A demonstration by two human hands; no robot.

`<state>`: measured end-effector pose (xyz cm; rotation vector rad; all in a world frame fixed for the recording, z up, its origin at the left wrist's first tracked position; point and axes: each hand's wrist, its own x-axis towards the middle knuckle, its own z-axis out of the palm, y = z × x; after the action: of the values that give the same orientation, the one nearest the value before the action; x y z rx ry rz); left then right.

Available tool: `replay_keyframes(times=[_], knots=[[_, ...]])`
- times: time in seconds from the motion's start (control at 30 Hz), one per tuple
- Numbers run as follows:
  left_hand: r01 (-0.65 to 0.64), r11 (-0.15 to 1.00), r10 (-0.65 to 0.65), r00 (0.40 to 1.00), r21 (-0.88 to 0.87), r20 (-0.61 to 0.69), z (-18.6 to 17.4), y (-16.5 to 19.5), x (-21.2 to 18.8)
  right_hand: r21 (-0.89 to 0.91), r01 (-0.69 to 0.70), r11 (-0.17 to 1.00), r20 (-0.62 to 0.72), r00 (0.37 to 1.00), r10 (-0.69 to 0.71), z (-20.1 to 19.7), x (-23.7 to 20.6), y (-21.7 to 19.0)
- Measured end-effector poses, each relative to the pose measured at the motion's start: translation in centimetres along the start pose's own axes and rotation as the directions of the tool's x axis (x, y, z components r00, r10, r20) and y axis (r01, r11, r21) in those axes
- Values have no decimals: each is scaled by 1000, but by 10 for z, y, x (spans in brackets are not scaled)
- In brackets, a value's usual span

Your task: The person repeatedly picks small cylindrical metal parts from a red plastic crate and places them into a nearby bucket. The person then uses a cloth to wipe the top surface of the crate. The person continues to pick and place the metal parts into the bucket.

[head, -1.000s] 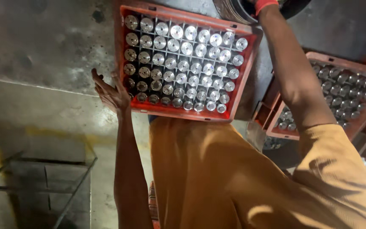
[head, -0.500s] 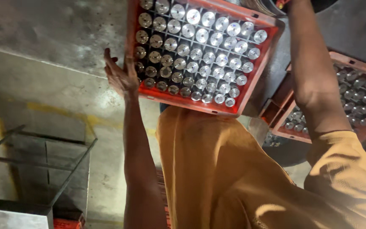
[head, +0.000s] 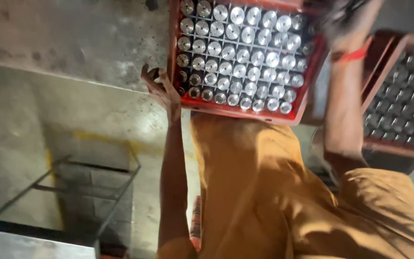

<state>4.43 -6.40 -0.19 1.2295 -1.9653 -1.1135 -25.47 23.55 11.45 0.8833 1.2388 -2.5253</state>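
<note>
A red crate of metal cylinders, upper centre, is gripped at its edges by the left hand and the blurred right hand.

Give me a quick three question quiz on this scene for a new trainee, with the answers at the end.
1. True or false: the red crate is empty.
2. What sits on the wrist below the right hand? A) a watch B) a red band C) a glove cuff
3. Fill in: the left hand touches the crate's ___ side, as pictured.
Key: 1 false, it is full of shiny metal cylinders. 2 B, the red band. 3 left.
</note>
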Motion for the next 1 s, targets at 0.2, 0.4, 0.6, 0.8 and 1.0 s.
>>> replay_keyframes(times=[0.2,0.4,0.6,0.8,1.0], knots=[[-254,953,268,961,-163,68,-17,-3,-32,-91,-586,805,350,738,577,-60,-99,128],[867,435,-294,393,-245,871,15,12,-70,-534,-38,844,365,890,271,-42,-151,195],[986,13,-228,166,-167,960,41,15,-70,-494,867,-64,854,469,-227,-6,-194,213],[975,-75,-242,184,-208,953,40,5,-67,-534,844,59,805,528,-272,0,-191,214],[953,-58,-167,283,-296,944,13,-13,-59,-684,488,542,575,818,-11,-34,-145,192]])
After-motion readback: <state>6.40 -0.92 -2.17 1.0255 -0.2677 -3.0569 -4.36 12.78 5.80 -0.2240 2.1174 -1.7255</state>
